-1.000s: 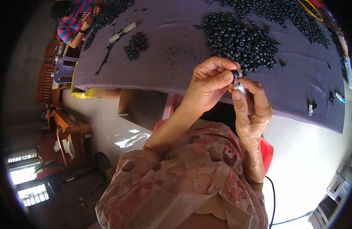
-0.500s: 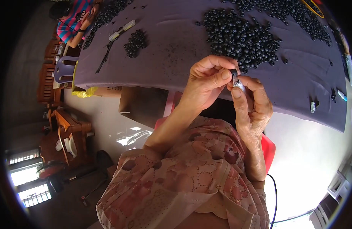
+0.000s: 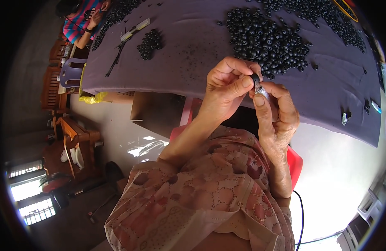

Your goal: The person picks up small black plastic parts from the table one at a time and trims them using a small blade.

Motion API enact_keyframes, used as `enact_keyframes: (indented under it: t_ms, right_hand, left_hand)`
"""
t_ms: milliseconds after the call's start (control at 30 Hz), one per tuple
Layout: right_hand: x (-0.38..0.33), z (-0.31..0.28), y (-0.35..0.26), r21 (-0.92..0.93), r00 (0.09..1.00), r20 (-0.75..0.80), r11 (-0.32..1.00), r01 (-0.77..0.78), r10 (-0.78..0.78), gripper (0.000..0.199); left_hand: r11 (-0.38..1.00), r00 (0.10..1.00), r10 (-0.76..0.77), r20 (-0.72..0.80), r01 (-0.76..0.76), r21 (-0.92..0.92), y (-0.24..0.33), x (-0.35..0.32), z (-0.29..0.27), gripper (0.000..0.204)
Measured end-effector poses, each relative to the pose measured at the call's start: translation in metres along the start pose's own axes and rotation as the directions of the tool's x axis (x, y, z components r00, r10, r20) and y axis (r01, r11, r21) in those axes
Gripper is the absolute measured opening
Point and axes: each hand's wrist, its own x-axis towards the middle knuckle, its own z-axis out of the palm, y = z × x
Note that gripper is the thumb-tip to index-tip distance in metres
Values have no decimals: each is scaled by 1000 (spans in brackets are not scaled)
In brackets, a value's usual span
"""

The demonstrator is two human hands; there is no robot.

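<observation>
My left hand point(image 3: 227, 90) pinches a small round black piece point(image 3: 255, 78) between thumb and forefinger. Against it, my right hand point(image 3: 280, 115) grips a small blade wrapped in silvery foil or tape point(image 3: 263, 93), its thin tip meeting the piece's lower side. Both hands are closed and nearly touch above the table's near edge. Just beyond them lies a large heap of similar black pieces point(image 3: 266, 39), many showing a ring-like hollow. Fingers partly cover the held piece and the blade.
A purple cloth point(image 3: 189, 62) covers the table. Left lie a small black pile point(image 3: 150, 44), a pale-handled tool point(image 3: 135, 29) and dark strips point(image 3: 114, 62). A foil scrap point(image 3: 344, 119) lies right. Another person point(image 3: 82, 25) sits at the far left. A yellow-rimmed container point(image 3: 348, 10) stands far right.
The whole view has shifted slightly. Both hands keep the same grip, and the black piece appears turned a little against the blade.
</observation>
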Motion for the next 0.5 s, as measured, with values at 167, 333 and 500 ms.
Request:
enact_keyframes:
  t_ms: [167, 333, 500]
  right_hand:
    - [2, 1, -1, -8, 999, -19, 999, 38, -38, 11]
    - [3, 0, -7, -11, 1000, 1, 1000, 19, -19, 11]
    - [3, 1, -5, -13, 998, 13, 998, 66, -66, 11]
  left_hand:
    - [1000, 1000, 11, 23, -11, -10, 0, 0, -2, 13]
    - [999, 999, 30, 21, -31, 14, 2, -2, -2, 18]
    - [1000, 1000, 26, -9, -26, -17, 5, -1, -3, 22]
